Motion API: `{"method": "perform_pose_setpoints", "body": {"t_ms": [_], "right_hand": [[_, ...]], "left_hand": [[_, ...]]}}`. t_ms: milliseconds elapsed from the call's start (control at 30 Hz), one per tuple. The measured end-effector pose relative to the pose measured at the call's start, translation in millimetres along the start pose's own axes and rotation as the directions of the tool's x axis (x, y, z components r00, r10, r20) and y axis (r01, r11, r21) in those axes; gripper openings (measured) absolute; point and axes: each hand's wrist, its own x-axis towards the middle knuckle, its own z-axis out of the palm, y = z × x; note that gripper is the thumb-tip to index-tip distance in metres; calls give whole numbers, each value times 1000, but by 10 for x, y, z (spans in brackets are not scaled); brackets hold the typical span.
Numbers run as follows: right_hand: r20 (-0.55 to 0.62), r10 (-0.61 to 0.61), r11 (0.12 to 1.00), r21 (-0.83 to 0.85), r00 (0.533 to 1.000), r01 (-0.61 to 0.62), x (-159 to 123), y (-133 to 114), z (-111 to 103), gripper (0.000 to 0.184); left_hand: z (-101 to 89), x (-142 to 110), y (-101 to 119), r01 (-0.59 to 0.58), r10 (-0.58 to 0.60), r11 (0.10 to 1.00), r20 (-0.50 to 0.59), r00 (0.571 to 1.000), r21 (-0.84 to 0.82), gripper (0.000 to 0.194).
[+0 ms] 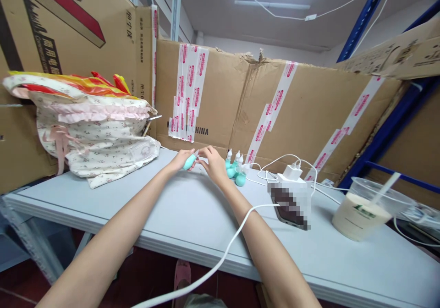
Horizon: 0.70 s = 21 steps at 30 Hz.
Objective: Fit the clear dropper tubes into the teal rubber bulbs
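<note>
My left hand (180,159) is closed around a teal bulb syringe (189,162) with a pale clear tip, held just above the far part of the table. My right hand (213,163) meets it from the other side, thumb and fingers pinched at the syringe's clear nozzle (196,153). The right fingertips partly cover that nozzle. Just right of my right hand, several more teal bulb syringes (240,178) with whitish tips stand and lie in a cluster on the grey table (192,211).
A floral cloth bag (103,138) sits at the left. To the right are a phone (292,207), a white charger (292,172) with cables, and a plastic drink cup (360,216) with a straw. A white cable (220,262) crosses my right forearm. Cardboard (216,92) walls the back.
</note>
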Motion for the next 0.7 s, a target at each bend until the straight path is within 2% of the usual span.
{"method": "perform_pose_setpoints", "body": {"t_ms": [167, 233, 333, 567, 700], "right_hand": [[55, -100, 947, -300, 993, 112, -16, 74, -26, 14], [100, -146, 914, -367, 984, 173, -18, 109, -16, 17], [110, -137, 892, -419, 984, 171, -24, 130, -3, 18], [121, -35, 958, -280, 992, 68, -52, 107, 17, 18], [31, 89, 993, -86, 996, -86, -34, 89, 79, 15]], "left_hand": [[37, 12, -84, 37, -41, 995, 44, 998, 91, 46], [66, 8, -97, 29, -34, 991, 35, 999, 128, 46], [94, -9, -90, 14, -19, 988, 30, 999, 151, 45], [91, -22, -52, 46, -52, 993, 46, 998, 111, 44], [56, 1, -61, 57, -65, 994, 84, 994, 95, 45]]}}
